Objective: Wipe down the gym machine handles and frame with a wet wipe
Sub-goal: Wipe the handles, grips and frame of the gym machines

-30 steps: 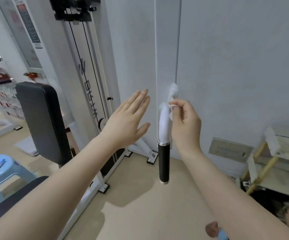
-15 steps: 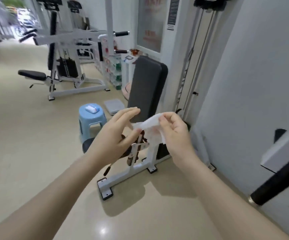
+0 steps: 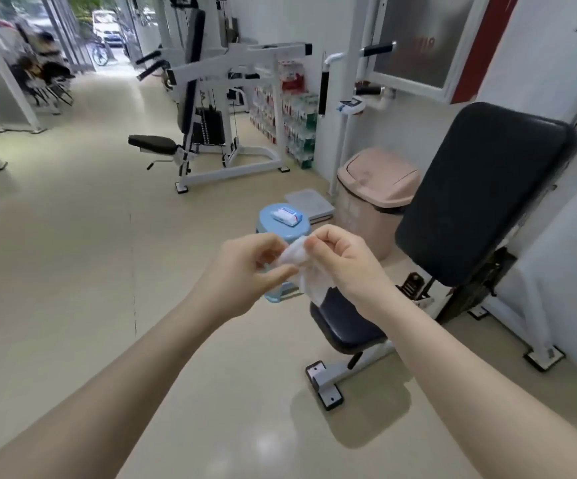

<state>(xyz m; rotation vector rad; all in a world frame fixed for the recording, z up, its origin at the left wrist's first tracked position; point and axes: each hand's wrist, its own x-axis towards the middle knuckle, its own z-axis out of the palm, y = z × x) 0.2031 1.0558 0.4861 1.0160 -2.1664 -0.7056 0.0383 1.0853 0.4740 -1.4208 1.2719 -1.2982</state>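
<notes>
— Where's the wet wipe (image 3: 303, 271)?

— Held up in front of the person, between both hands. The left hand (image 3: 245, 271) pinches its crumpled upper edge with thumb and curled fingers; the right hand (image 3: 344, 262) grips it from the other side, and the rest hangs down below.

— And the machine?

— Its black backrest pad (image 3: 480, 198) stands tilted to the right, the seat (image 3: 344, 323) beneath the hands. A blue stool (image 3: 282, 226) beyond carries what looks like a wipes pack (image 3: 286, 215) — too blurred to be sure. A pink bin (image 3: 373, 198) stands just beside it.
</notes>
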